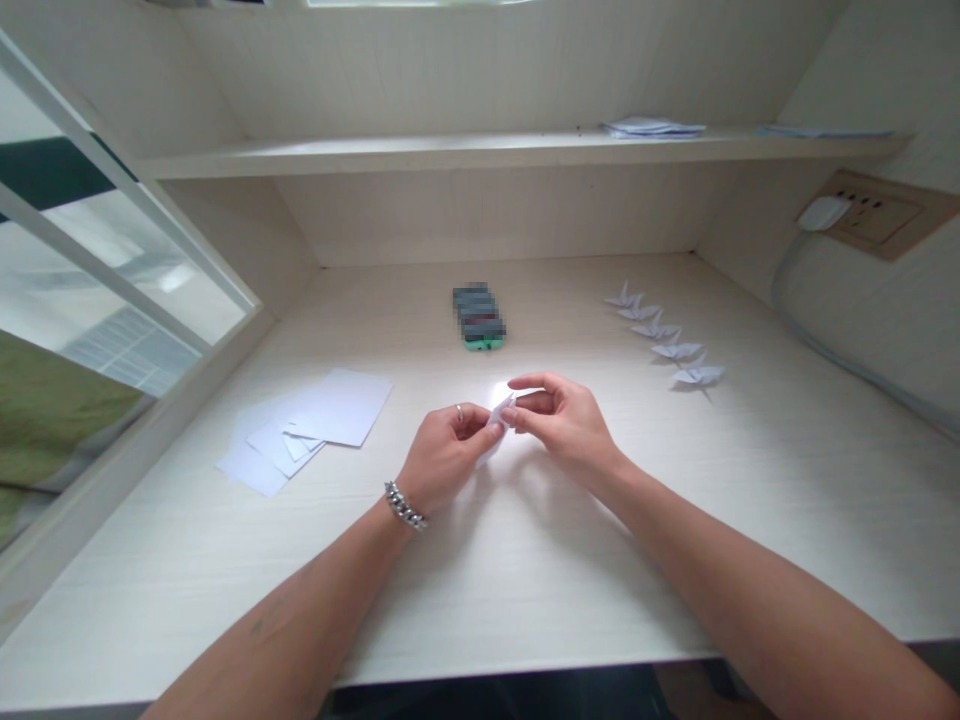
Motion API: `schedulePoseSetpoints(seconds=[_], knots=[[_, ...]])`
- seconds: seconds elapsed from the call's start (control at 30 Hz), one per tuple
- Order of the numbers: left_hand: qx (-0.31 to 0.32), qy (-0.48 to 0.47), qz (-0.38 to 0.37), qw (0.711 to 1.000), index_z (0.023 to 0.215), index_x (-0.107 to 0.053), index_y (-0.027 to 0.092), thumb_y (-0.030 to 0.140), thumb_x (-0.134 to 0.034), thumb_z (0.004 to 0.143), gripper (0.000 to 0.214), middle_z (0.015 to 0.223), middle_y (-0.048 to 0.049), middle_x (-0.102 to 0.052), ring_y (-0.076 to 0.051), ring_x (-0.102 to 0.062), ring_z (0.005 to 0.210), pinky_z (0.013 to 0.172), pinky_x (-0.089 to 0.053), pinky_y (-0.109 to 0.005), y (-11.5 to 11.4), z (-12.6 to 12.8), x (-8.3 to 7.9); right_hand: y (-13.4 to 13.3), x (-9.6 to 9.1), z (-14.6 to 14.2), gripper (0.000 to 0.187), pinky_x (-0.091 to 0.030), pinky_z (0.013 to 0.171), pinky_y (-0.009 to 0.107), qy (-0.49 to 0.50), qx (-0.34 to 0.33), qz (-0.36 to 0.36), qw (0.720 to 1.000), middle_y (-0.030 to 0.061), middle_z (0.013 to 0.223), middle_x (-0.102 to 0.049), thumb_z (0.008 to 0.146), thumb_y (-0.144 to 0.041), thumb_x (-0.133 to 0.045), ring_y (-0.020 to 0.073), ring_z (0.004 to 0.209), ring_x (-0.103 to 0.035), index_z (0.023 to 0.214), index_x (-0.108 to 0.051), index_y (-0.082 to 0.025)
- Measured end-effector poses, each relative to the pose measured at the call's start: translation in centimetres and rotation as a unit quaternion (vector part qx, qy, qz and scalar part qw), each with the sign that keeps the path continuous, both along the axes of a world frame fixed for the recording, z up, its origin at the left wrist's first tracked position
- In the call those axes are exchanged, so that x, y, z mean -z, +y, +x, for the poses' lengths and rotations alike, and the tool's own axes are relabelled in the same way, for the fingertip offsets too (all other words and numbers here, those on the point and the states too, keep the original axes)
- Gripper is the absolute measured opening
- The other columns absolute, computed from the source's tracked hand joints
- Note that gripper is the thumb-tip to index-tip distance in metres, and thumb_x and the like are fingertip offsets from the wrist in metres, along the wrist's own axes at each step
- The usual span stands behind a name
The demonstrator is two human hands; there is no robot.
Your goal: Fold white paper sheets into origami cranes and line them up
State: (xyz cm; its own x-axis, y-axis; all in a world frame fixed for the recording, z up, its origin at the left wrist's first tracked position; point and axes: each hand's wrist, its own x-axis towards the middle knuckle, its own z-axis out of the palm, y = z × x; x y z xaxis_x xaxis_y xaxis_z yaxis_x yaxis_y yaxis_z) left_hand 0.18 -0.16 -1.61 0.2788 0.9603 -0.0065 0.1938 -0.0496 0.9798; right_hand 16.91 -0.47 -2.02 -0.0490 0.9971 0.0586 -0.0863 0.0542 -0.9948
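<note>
Between my two hands is a small piece of folded white paper (495,440), held just above the middle of the desk. My left hand (448,448), with a ring and a chain bracelet, pinches its left side between thumb and fingers. From the other side, my right hand (566,420) grips the paper's upper edge with thumb and fingertips. The fingers cover much of the paper, so its full shape is hidden. Several folded white paper cranes (699,375) stand in a slanting row to the right, beyond my right hand.
Loose white paper sheets (341,405) overlap on the left of the desk (480,610). A phone-like device (480,318), its screen blurred out, lies behind my hands. Overhead, a shelf (450,155) holds stacked paper (652,128). A plugged-in charger (823,213) trails a cable (840,360) at right.
</note>
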Motion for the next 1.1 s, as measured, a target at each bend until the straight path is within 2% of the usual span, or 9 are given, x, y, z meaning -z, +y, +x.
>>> schedulePoseSetpoints(seconds=[0.33, 0.87, 1.1], knots=[[0.015, -0.031, -0.041, 0.999, 0.063, -0.062, 0.015, 0.034, -0.074, 0.068, 0.024, 0.057, 0.0023, -0.056, -0.008, -0.044, 0.050, 0.047, -0.033, -0.020, -0.1, 0.2, -0.4, -0.1, -0.4, 0.2, 0.034, -0.051, 0.061, 0.029, 0.019, 0.018, -0.010, 1.000, 0.0032, 0.066, -0.072, 0.063, -0.023, -0.080, 0.0165, 0.061, -0.067, 0.093, -0.066, -0.015], [-0.001, -0.047, -0.072, 0.996, 0.066, -0.065, 0.013, 0.031, -0.076, 0.064, 0.022, 0.059, 0.0009, -0.059, -0.008, -0.048, 0.052, 0.049, -0.035, -0.021, -0.2, 0.4, -0.6, 0.1, -0.3, 0.3, 0.027, -0.053, 0.068, 0.033, 0.078, -0.001, -0.004, 0.997, 0.0058, 0.074, -0.074, 0.067, -0.023, -0.078, 0.0192, 0.068, -0.069, 0.091, -0.069, -0.015], [0.000, -0.066, -0.087, 0.994, 0.065, -0.065, 0.013, 0.031, -0.077, 0.063, 0.022, 0.059, 0.0009, -0.059, -0.008, -0.048, 0.051, 0.047, -0.035, -0.021, -0.5, 0.6, -1.0, -0.1, -0.7, 0.0, 0.021, -0.054, 0.074, 0.035, 0.085, 0.018, 0.005, 0.996, 0.0047, 0.074, -0.073, 0.072, -0.026, -0.073, 0.0184, 0.071, -0.068, 0.090, -0.070, -0.016]])
